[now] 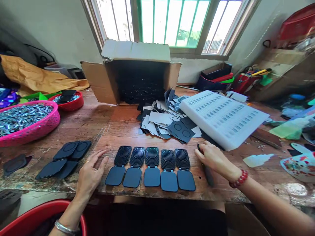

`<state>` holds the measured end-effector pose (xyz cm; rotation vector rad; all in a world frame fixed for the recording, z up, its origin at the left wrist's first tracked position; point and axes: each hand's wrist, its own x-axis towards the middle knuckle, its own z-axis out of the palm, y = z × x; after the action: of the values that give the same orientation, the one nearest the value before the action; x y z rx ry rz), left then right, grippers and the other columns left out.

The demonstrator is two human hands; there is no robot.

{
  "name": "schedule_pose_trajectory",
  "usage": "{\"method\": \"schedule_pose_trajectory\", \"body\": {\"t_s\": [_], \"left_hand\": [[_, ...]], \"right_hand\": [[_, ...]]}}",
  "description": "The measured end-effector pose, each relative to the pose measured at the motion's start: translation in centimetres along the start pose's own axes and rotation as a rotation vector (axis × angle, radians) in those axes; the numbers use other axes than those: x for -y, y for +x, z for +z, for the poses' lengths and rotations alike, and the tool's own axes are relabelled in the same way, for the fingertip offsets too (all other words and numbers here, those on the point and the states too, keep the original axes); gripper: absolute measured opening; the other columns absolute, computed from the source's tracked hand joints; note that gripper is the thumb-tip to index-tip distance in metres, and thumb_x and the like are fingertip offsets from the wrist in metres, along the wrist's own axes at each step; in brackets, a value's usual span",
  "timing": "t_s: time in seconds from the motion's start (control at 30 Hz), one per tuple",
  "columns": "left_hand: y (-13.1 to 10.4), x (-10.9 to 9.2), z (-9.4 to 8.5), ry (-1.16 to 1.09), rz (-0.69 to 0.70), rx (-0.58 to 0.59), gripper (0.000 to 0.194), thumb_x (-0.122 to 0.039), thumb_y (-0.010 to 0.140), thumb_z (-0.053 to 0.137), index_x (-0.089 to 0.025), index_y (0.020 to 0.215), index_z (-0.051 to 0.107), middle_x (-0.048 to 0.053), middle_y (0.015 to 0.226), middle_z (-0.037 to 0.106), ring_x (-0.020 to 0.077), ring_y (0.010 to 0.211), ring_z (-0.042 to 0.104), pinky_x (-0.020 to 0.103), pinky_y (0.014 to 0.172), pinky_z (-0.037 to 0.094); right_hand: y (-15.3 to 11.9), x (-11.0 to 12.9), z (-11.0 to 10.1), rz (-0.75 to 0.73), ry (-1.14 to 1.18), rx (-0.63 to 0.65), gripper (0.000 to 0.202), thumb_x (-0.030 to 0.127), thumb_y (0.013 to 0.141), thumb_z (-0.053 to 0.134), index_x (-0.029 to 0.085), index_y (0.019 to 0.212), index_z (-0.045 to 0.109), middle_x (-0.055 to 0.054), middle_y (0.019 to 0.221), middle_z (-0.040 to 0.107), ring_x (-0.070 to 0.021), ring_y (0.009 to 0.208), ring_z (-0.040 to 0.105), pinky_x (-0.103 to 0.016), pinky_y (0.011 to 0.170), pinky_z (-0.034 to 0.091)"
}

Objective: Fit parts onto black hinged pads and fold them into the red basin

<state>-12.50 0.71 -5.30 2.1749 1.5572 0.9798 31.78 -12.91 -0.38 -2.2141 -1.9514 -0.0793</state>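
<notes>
The open carton [135,50] stands beyond the left hand [90,173], the white foam block [222,118] just past the right hand [213,158]; between the hands, five open black cases [152,177] lie in a row beside the left hand's loosely spread fingers, while the right hand grips what looks like a dark tool [208,175], its shape partly hidden

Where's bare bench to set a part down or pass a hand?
Widest: bare wood bordered by the pink basket, cardboard box, overlapping black cases and left hand. Narrower: the strip between the row of five open cases and the scrap heap. Crowded: the middle, where the heap meets the white foam block.
</notes>
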Motion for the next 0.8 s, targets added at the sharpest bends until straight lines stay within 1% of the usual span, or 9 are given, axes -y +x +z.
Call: {"method": "schedule_pose_trajectory", "body": {"t_s": [0.1, 0.17, 0.23, 0.3, 0.37, 0.53, 0.63, 0.73, 0.8], "left_hand": [[-0.3, -1.1, -0.7, 0.013, -0.012, -0.050, 0.044, -0.056, 0.090, 0.047, -0.022, 0.111, 0.065, 0.010, 0.123, 0.068, 0.0295, 0.120, 0.060, 0.049, 0.109, 0.043], [-0.8, -2.2, -0.9, 0.017, 0.018, -0.067, 0.041, -0.055, 0.091, 0.047, -0.024, 0.113, 0.065, 0.008, 0.125, 0.067, 0.0293, 0.121, 0.060, 0.050, 0.110, 0.043], [-1.3, -3.7, -0.6, 0.008, 0.100, -0.036, 0.038, -0.052, 0.093, 0.048, -0.026, 0.115, 0.064, 0.007, 0.127, 0.066, 0.0294, 0.125, 0.058, 0.051, 0.110, 0.043], [-1.9, -5.7, 0.3, 0.000, 0.223, 0.031, 0.036, -0.049, 0.094, 0.050, -0.026, 0.117, 0.064, 0.006, 0.128, 0.066, 0.0298, 0.129, 0.055, 0.052, 0.109, 0.045], [-2.5, -8.3, 1.7, -0.003, 0.363, 0.106, 0.033, -0.045, 0.095, 0.051, -0.026, 0.120, 0.064, 0.007, 0.128, 0.066, 0.0305, 0.132, 0.053, 0.054, 0.108, 0.046], [-4.3, -15.8, 6.2, 0.012, 0.648, 0.400, 0.036, -0.036, 0.097, 0.053, -0.024, 0.130, 0.060, 0.007, 0.137, 0.062, 0.0299, 0.138, 0.046, 0.057, 0.112, 0.041], [-4.9, -19.3, 8.4, 0.011, 0.691, 0.480, 0.038, -0.037, 0.096, 0.056, -0.023, 0.131, 0.060, 0.007, 0.141, 0.059, 0.0312, 0.140, 0.043, 0.058, 0.114, 0.037], [-5.0, -21.2, 9.8, 0.002, 0.693, 0.498, 0.039, -0.040, 0.094, 0.058, -0.023, 0.129, 0.062, 0.008, 0.139, 0.060, 0.0328, 0.139, 0.043, 0.059, 0.114, 0.037], [-4.8, -21.7, 10.3, 0.010, 0.680, 0.514, 0.040, -0.040, 0.094, 0.058, -0.022, 0.130, 0.062, 0.009, 0.139, 0.060, 0.0336, 0.139, 0.043, 0.060, 0.114, 0.037]], "right_hand": [[-0.9, -0.3, -0.4, -0.068, 0.126, -0.024, 0.033, 0.034, 0.098, 0.044, 0.020, 0.071, 0.059, -0.006, 0.074, 0.064, -0.0210, 0.069, 0.061, -0.035, 0.065, 0.049], [-1.8, -1.0, -0.7, -0.147, 0.197, -0.045, 0.026, 0.031, 0.098, 0.047, 0.019, 0.083, 0.065, -0.008, 0.086, 0.069, -0.0227, 0.080, 0.065, -0.038, 0.072, 0.054], [-2.8, -1.7, -0.6, -0.239, 0.210, -0.053, 0.018, 0.026, 0.094, 0.054, 0.018, 0.104, 0.067, -0.011, 0.109, 0.070, -0.0268, 0.102, 0.065, -0.044, 0.088, 0.055], [-3.7, -2.2, -0.3, -0.309, 0.207, -0.027, 0.032, 0.024, 0.091, 0.060, 0.018, 0.123, 0.062, -0.012, 0.128, 0.065, -0.0295, 0.122, 0.058, -0.050, 0.102, 0.050], [-4.4, -2.4, 0.1, -0.334, 0.215, 0.026, 0.039, 0.024, 0.091, 0.061, 0.018, 0.129, 0.059, -0.013, 0.135, 0.061, -0.0294, 0.129, 0.053, -0.051, 0.106, 0.049], [-5.1, -2.2, 0.2, -0.312, 0.226, 0.108, 0.037, 0.023, 0.091, 0.060, 0.015, 0.128, 0.061, -0.016, 0.140, 0.057, -0.0299, 0.131, 0.052, -0.050, 0.106, 0.049], [-5.2, -1.9, 0.3, -0.278, 0.240, 0.084, 0.038, 0.021, 0.090, 0.060, 0.015, 0.127, 0.061, -0.016, 0.139, 0.057, -0.0305, 0.133, 0.050, -0.052, 0.106, 0.048], [-5.9, -1.7, 0.4, -0.283, 0.288, -0.027, 0.030, 0.020, 0.090, 0.059, 0.018, 0.121, 0.063, -0.013, 0.136, 0.060, -0.0292, 0.132, 0.050, -0.050, 0.105, 0.049], [-6.9, -1.8, 0.2, -0.251, 0.322, -0.204, 0.016, 0.018, 0.093, 0.056, 0.021, 0.106, 0.064, -0.011, 0.119, 0.066, -0.0260, 0.119, 0.059, -0.045, 0.096, 0.054]]}}
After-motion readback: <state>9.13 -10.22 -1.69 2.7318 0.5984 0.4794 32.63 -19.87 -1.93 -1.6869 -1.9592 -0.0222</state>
